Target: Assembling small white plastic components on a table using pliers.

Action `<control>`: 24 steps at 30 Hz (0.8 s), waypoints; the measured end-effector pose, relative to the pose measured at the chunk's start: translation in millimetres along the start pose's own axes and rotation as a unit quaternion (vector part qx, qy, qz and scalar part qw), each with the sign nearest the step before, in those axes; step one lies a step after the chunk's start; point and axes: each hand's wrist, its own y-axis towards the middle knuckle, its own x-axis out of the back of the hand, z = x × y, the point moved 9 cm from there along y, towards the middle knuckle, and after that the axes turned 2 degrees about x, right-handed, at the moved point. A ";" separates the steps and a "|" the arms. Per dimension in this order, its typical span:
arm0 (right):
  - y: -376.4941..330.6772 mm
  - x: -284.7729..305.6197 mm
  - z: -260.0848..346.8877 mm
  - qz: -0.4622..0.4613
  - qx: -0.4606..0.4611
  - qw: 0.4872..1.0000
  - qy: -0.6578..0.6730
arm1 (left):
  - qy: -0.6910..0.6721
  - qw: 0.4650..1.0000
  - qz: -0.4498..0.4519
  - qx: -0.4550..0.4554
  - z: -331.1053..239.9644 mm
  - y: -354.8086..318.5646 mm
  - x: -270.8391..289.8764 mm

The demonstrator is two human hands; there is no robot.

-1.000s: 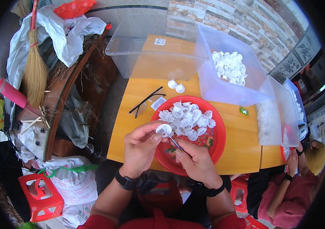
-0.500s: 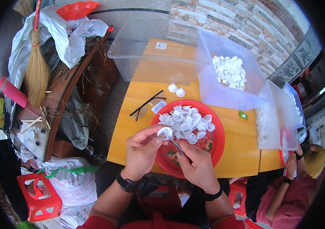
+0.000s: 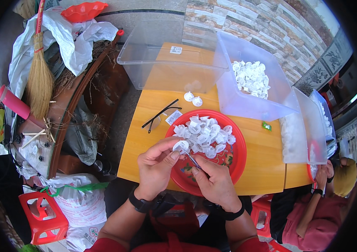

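Observation:
My left hand (image 3: 156, 164) pinches a small round white plastic part (image 3: 181, 146) between thumb and fingers, above the left side of a red tray (image 3: 240, 168). In my right hand (image 3: 216, 181) is a thin tool with a metal shaft (image 3: 192, 159), held like a pen. Its tip meets the white part; the kind of tool is too small to tell. A heap of similar white plastic parts (image 3: 205, 133) fills the far side of the tray, just beyond my hands.
Folded glasses (image 3: 160, 116), a paper label (image 3: 173, 117) and two loose white parts (image 3: 197, 101) lie left of the tray. Behind stand an empty clear bin (image 3: 145, 63) and a translucent bin (image 3: 245, 108) holding more parts. A green packet (image 3: 266, 126) lies right. Another person (image 3: 312, 210) works at the far right.
The white part has turned slightly in my left fingers, the tool's tip still against it. At the far right the other person's hands and head have shifted.

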 end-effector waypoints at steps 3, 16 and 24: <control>0.4 0.0 4.2 -0.015 0.020 0.998 -0.053 | 0.031 0.999 -0.027 -0.026 -4.4 -1.4 1.1; -0.1 -0.6 5.1 -0.001 0.038 0.999 0.005 | 0.144 0.985 -0.010 -0.096 -14.0 -5.3 -3.9; 0.6 2.0 12.9 -0.019 0.070 0.987 -0.140 | 0.099 0.992 -0.005 -0.076 -11.3 -3.0 -4.6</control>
